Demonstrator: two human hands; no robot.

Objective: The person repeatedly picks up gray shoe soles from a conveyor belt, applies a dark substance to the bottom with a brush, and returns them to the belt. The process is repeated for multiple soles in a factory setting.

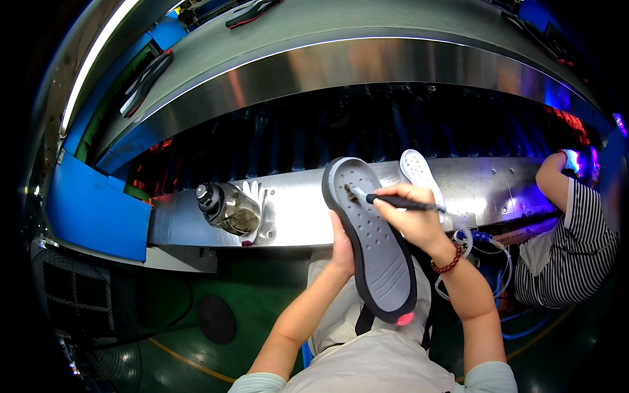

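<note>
My left hand (pixel 342 243) grips the edge of a shoe sole (pixel 383 275), held tilted above my lap. The sole is grey inside with small round dents, has a dark rim, and shows a pink patch at its near end. In my right hand (pixel 419 219) is a brush (pixel 403 202) with a black handle, pinched between thumb and fingers. Its brown bristles touch the inside of the sole near the far end. Just beyond my right hand, a white insole-shaped piece (pixel 419 171) lies on the metal ledge, partly covered by the hand.
On the metal ledge (pixel 295 213) to the left stands a clear bottle with a black top (pixel 237 213), beside a white glove-like item (pixel 254 193). Farther off, a conveyor belt (pixel 341 19) carries several soles (pixel 147 82). A person in a striped top (pixel 576 255) sits at right, near white tubing (pixel 508 272).
</note>
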